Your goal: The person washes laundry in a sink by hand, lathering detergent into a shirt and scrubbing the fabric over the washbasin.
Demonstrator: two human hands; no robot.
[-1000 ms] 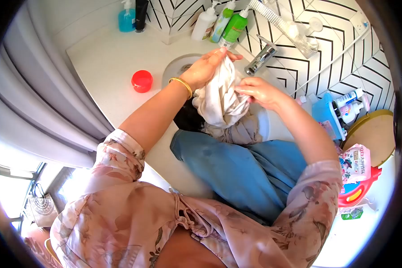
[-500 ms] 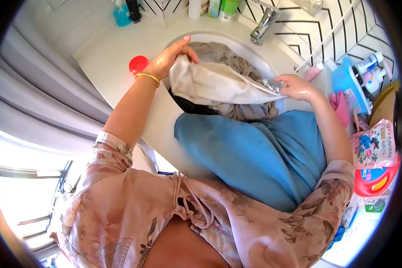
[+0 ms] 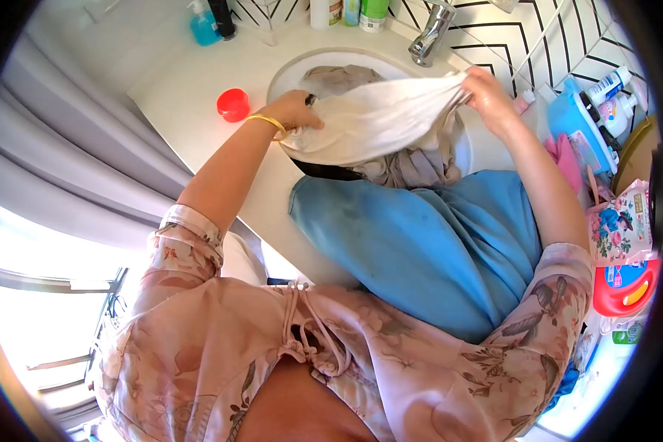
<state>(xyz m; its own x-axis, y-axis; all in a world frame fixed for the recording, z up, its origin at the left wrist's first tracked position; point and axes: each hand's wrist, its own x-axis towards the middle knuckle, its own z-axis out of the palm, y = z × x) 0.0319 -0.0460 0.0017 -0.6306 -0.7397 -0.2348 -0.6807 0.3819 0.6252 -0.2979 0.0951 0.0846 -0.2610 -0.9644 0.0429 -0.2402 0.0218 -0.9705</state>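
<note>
A white cloth garment [image 3: 376, 121] is stretched between my two hands over the round sink [image 3: 291, 74]. My left hand [image 3: 295, 110], with a gold bangle at the wrist, grips its left end. My right hand [image 3: 488, 99] is closed on the bunched right end, raised near the faucet. Below the white cloth, wet greyish-brown fabric [image 3: 412, 168] lies in the basin, with a black piece [image 3: 324, 171] at the left. A blue cloth [image 3: 420, 258] drapes over the front rim toward my body.
A red round container [image 3: 233, 105] sits on the counter [image 3: 177, 103] to the left. The faucet [image 3: 431, 33] and several bottles stand behind the basin. At right are a blue basket [image 3: 573, 121] of bottles, a floral pouch [image 3: 619, 225] and a red detergent container [image 3: 626, 287].
My right hand has lifted up and away from me, pulling the white cloth taut. My left hand has moved lower and slightly right, its fingers now closed on the cloth.
</note>
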